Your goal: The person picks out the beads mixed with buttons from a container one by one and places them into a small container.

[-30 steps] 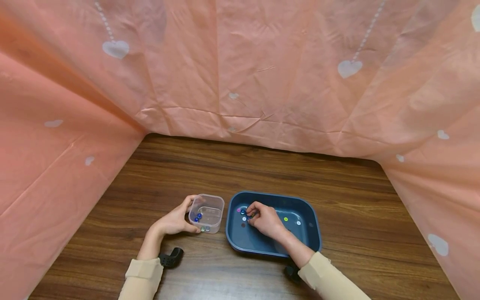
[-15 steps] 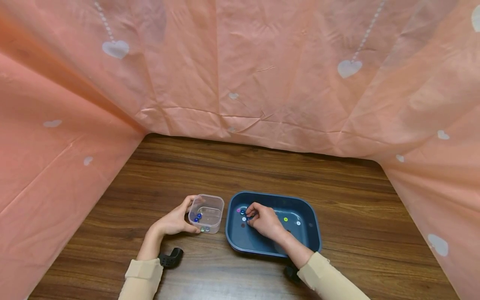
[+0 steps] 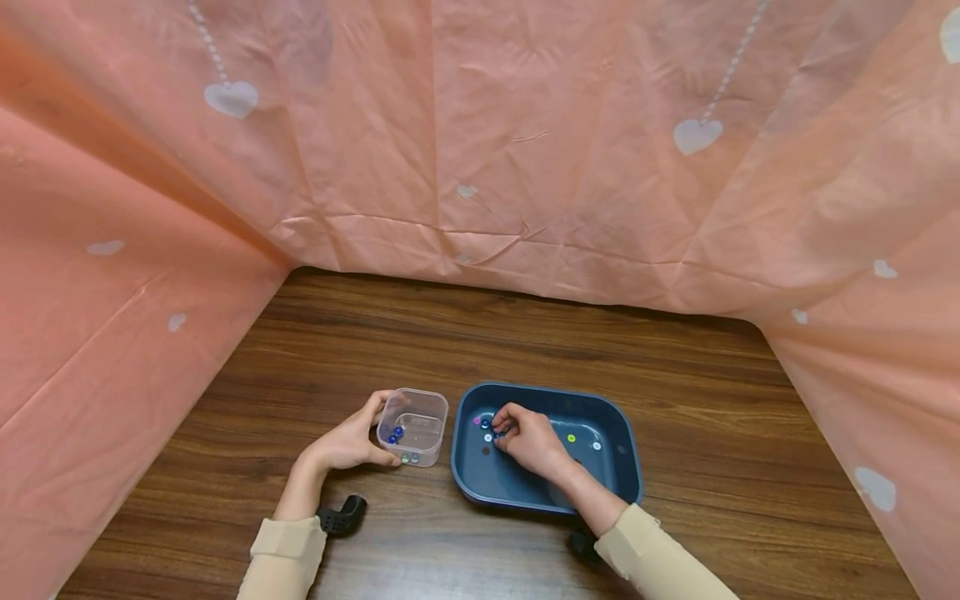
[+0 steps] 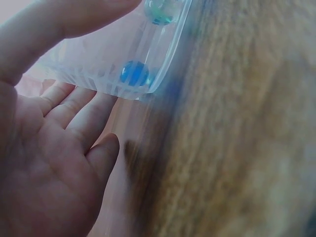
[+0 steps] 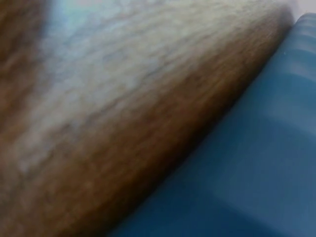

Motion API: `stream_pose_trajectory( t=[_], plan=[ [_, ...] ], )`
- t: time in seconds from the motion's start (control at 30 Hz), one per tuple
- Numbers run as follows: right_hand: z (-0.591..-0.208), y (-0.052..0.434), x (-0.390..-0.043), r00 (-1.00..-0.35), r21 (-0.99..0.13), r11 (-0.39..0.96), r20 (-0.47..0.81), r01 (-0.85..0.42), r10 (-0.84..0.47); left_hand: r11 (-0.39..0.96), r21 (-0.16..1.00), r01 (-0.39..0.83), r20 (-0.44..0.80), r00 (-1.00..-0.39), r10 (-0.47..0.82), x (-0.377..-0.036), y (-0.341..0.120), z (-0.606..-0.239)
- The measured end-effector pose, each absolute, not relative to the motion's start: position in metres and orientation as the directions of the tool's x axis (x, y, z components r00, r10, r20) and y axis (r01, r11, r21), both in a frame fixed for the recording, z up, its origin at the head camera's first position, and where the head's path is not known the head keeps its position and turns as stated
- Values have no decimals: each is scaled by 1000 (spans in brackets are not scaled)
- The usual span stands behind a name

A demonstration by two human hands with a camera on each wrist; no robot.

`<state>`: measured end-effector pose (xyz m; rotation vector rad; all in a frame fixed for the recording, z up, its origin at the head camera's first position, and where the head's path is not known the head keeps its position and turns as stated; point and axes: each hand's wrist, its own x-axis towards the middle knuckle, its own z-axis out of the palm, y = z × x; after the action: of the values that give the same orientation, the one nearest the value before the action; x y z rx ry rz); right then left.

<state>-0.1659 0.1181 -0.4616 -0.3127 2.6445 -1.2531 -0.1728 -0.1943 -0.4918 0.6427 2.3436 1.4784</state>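
My left hand (image 3: 352,438) holds a clear square plastic container (image 3: 427,398) by its left side, thumb at the front and fingers behind. Two blue marbles (image 3: 395,435) lie inside, with a pair of greenish clear marbles (image 3: 410,458) near the front wall. The left wrist view also shows a blue marble (image 4: 134,73) through the plastic. Inside a dark blue basin (image 3: 480,487), my right hand (image 3: 534,446) has its fingers bent down and pinches what looks like a small blue marble, mostly hidden by the fingertips. Beside them sits another marble (image 3: 485,424).
Small buttons lie scattered in the basin: a pink button (image 3: 477,421), a brown one, a yellow-green button (image 3: 572,438) and white ones. Container and basin stand side by side on a wooden table (image 3: 360,333). A pink curtain (image 3: 480,150) encloses the back and sides.
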Motion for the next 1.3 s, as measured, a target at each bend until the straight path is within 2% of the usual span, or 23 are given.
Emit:
stream_pose_trajectory(
  t=[0.7,1.3],
  plan=[
    [-458,120,-166,-964,-801,589,-57,-111,-259,391,893,225,-11,-856,517,-172,-194,-490],
    [-455,122,-168,-978,-819,570,-62,-64,-199,384,888,252,16,-852,523,-173,-194,-491]
  ],
)
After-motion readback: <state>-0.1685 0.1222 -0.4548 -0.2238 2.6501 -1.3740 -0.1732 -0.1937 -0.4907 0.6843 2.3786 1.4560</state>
